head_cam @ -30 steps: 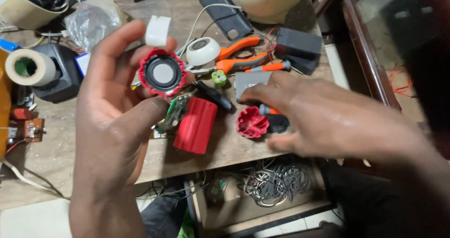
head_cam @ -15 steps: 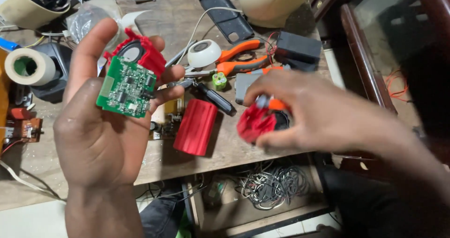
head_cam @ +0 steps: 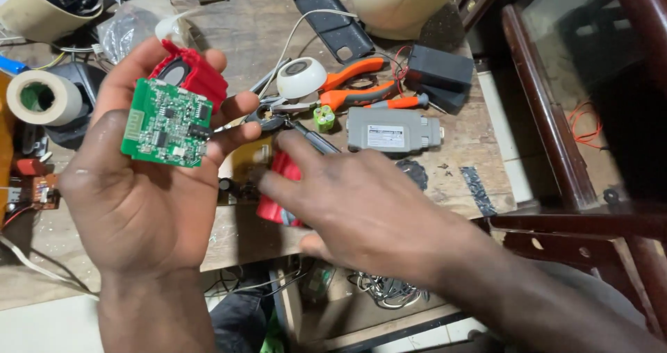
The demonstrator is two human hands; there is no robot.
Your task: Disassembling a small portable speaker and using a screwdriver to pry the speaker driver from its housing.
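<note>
Circuit board held up over a cluttered workbench.
Left hand (head_cam: 149,186) gripping green circuit board (head_cam: 167,122) and red speaker part (head_cam: 191,75); right hand (head_cam: 361,207) covering red cylinder (head_cam: 278,186), grip unclear.

Roll of tape (head_cam: 43,97), orange-handled pliers (head_cam: 351,82), grey rectangular box (head_cam: 394,129), black phone (head_cam: 332,21), wooden table (head_cam: 472,151)

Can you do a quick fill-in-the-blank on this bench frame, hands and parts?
1. The left hand holds a green ____ against a red speaker part.
2. The right hand reaches over a ____ cylinder on the wooden table.
3. The pliers have ____ handles.
4. The roll of tape lies at the ____ edge of the view.

Missing words: circuit board; red; orange; left
</note>
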